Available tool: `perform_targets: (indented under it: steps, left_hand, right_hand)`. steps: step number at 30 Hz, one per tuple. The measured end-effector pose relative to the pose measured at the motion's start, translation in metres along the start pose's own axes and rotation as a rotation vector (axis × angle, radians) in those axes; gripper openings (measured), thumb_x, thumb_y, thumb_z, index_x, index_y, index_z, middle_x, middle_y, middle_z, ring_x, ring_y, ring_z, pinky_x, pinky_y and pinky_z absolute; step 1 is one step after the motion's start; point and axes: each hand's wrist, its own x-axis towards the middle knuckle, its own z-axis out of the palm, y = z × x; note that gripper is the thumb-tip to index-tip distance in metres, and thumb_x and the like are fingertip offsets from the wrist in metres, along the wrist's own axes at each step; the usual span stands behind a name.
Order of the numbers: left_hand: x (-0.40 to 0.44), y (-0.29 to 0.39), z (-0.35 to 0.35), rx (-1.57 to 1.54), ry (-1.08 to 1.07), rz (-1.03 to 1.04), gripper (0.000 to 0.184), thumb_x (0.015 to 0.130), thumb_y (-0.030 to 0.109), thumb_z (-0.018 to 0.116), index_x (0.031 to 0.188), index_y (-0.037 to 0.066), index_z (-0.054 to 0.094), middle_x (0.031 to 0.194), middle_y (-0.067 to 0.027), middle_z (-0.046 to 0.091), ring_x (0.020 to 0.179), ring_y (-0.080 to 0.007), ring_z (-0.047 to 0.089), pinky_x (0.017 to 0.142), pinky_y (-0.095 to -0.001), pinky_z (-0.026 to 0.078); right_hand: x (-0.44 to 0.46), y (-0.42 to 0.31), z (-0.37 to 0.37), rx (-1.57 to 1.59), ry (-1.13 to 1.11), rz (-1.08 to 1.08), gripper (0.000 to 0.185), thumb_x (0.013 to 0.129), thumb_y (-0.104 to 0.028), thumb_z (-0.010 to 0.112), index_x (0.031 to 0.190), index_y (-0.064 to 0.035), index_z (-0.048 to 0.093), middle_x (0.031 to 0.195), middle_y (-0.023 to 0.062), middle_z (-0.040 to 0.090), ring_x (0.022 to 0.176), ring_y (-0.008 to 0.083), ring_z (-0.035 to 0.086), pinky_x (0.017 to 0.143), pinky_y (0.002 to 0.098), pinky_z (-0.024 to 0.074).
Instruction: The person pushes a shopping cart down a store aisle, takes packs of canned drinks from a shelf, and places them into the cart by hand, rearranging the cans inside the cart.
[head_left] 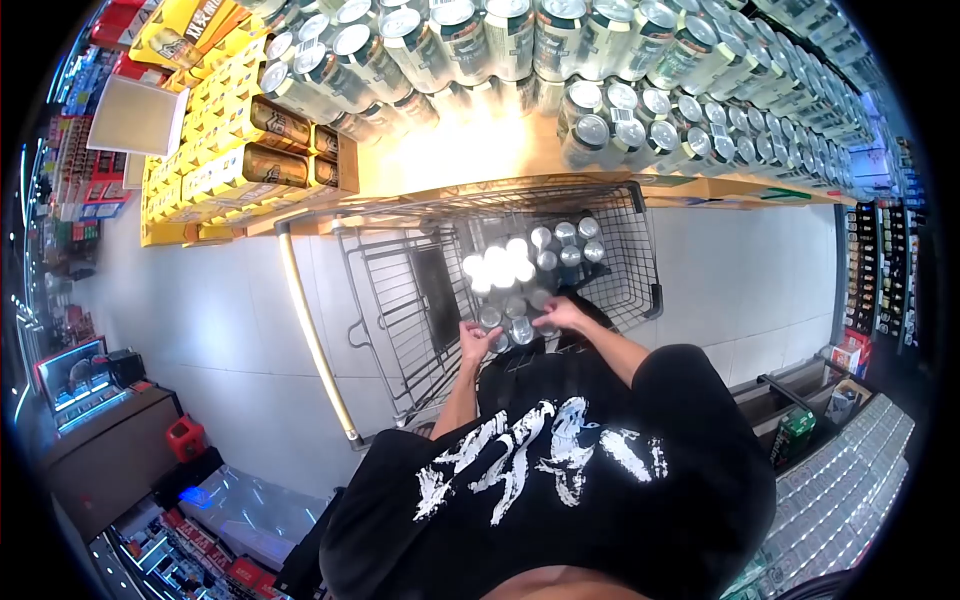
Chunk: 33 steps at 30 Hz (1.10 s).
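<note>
Between my hands, at the near side of the shopping cart (410, 290), is a cluster of several drink cans (517, 322) with silver tops. My left hand (477, 342) grips the left side of this cluster, its thumb pointing in over the cans. The right side is held by my right hand (563, 314), with the thumb also turned inward. My lower fingers are partly hidden by the cans. Just beyond, inside the cart, stand more upright cans (568, 243), some washed out by glare.
A wooden display shelf (420, 178) behind the cart carries rows of stacked green-and-white cans (590, 130). Yellow cartons of cans (230, 180) are stacked at its left. The cart's yellow handle bar (308, 335) is at left. Wrapped can packs (850, 480) lie at lower right.
</note>
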Motion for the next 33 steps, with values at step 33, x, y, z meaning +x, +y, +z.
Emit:
perform_targets:
  steps: [33]
  left_hand:
    - [0.083, 0.377, -0.030, -0.092, -0.138, 0.670, 0.043, 0.074, 0.012, 0.081, 0.069, 0.013, 0.038, 0.066, 0.0052, 0.045, 0.060, -0.0045, 0.041, 0.053, -0.0210, 0.036]
  right_hand:
    - [-0.049, -0.268, -0.144, 0.722, 0.292, -0.906, 0.032, 0.082, 0.000, 0.064, 0.067, -0.0138, 0.038, 0.069, -0.0080, 0.037, 0.065, 0.0019, 0.036, 0.058, 0.0183, 0.0302]
